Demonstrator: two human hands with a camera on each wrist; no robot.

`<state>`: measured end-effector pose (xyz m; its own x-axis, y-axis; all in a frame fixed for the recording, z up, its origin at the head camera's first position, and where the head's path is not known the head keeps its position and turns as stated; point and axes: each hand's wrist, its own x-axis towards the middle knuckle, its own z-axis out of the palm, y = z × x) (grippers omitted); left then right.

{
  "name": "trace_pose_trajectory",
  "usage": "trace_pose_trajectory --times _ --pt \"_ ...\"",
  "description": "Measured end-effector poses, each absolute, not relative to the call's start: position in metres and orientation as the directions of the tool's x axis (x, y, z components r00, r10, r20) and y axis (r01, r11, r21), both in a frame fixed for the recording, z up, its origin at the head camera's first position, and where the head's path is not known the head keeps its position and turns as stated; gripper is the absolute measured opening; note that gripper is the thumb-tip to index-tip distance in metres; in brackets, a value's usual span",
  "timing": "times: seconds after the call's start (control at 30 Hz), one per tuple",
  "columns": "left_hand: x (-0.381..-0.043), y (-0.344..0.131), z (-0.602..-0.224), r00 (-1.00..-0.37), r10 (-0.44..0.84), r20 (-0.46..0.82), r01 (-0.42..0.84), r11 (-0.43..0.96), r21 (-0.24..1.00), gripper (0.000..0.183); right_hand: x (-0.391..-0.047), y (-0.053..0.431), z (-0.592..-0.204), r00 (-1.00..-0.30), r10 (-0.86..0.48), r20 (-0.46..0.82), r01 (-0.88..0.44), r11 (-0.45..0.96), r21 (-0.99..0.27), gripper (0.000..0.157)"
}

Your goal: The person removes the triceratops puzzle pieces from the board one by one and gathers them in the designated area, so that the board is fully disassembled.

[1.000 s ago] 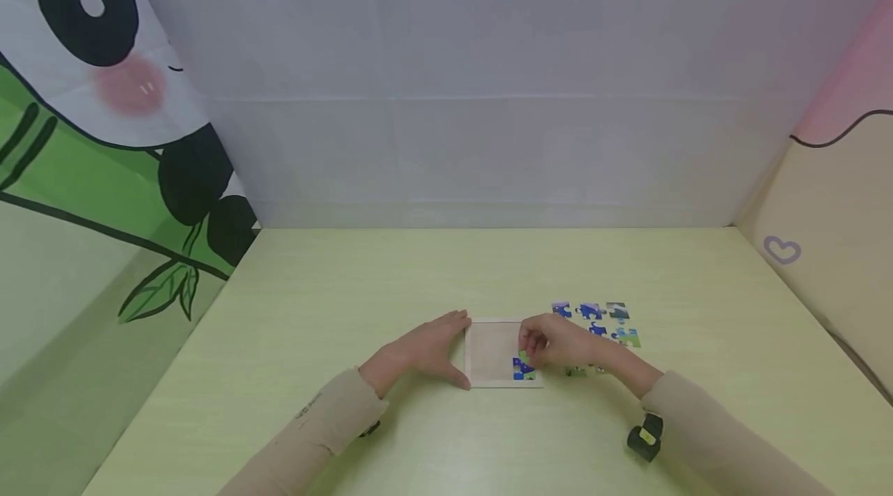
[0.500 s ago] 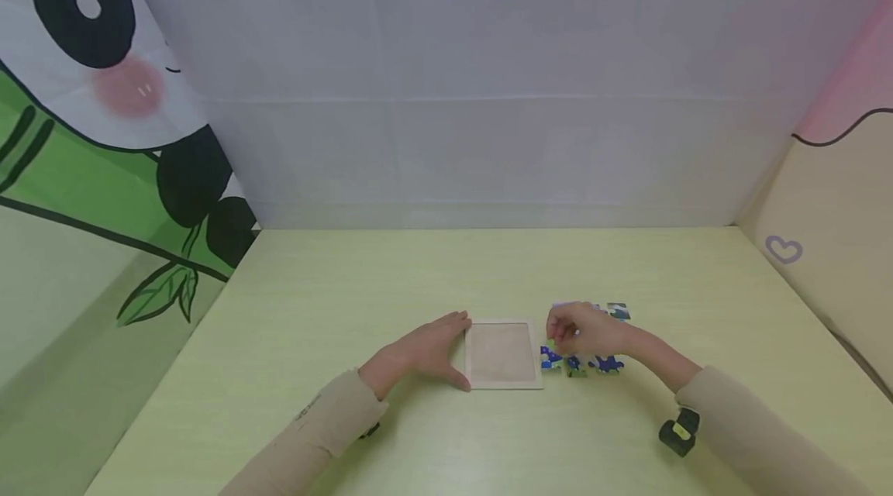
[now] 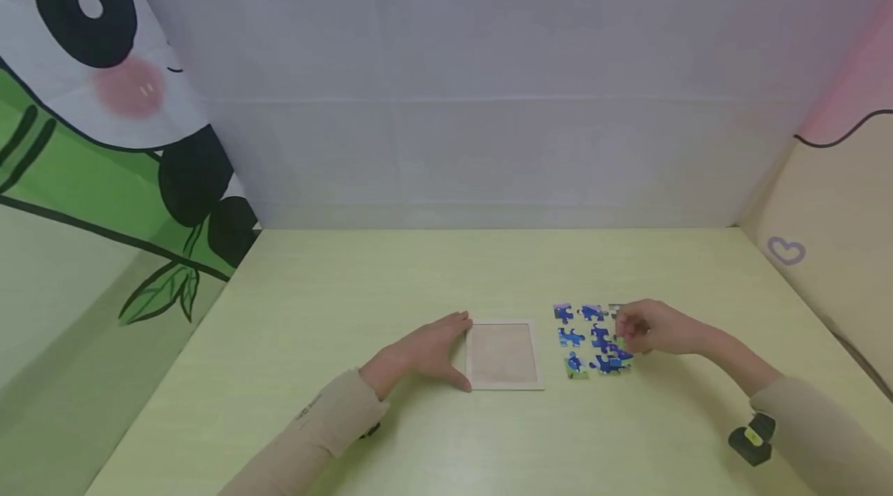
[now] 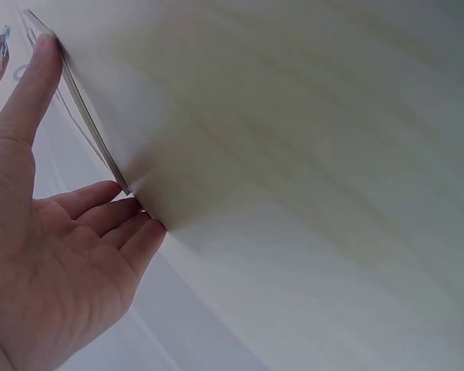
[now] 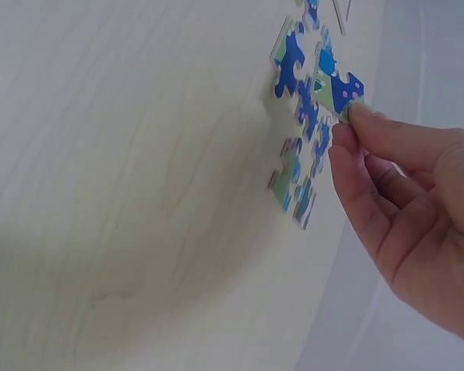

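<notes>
My left hand (image 3: 434,350) rests at the left side of a pale, shallow square puzzle tray (image 3: 536,356), thumb and fingers spread to its two left corners. In the left wrist view the straight thumb touches the tray edge (image 4: 93,120). To the right of the tray, my right hand (image 3: 656,327) pinches a jigsaw section (image 5: 342,91), blue with pink dots and green, between thumb and forefinger. That section is above other loose jigsaw pieces (image 3: 570,337); whether it is one piece or two joined is unclear. No pieces show in the tray.
Several blue and green jigsaw pieces (image 5: 290,58) lie in loose rows on the pale wooden table (image 3: 391,271). A white cloth backdrop (image 3: 488,93) stands behind the table. Printed panels border both sides.
My right hand has moved right, from the tray's lower right corner to over the loose pieces, carrying the pinched jigsaw section out of the tray. The left hand stays in place.
</notes>
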<state>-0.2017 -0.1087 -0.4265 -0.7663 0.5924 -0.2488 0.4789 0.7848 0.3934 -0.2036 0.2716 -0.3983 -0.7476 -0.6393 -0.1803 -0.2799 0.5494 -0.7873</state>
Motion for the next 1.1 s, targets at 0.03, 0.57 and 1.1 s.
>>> trace_pose_trajectory --times 0.03,0.57,1.1 --pt "-0.202 -0.109 -0.427 -0.766 0.593 -0.248 0.48 0.784 0.393 0.1 -0.203 0.276 -0.399 -0.751 -0.632 -0.194 -0.262 0.554 -0.79 0.01" --pt "-0.2 -0.11 -0.425 -0.767 0.59 -0.252 0.477 0.787 0.391 0.1 -0.203 0.297 -0.421 -0.783 -0.57 -0.251 -0.193 0.605 -0.773 0.015" --pt "-0.201 -0.11 -0.424 -0.764 0.594 -0.254 0.478 0.784 0.395 0.099 -0.194 0.294 -0.423 -0.816 -0.546 -0.192 -0.26 0.643 -0.721 0.009"
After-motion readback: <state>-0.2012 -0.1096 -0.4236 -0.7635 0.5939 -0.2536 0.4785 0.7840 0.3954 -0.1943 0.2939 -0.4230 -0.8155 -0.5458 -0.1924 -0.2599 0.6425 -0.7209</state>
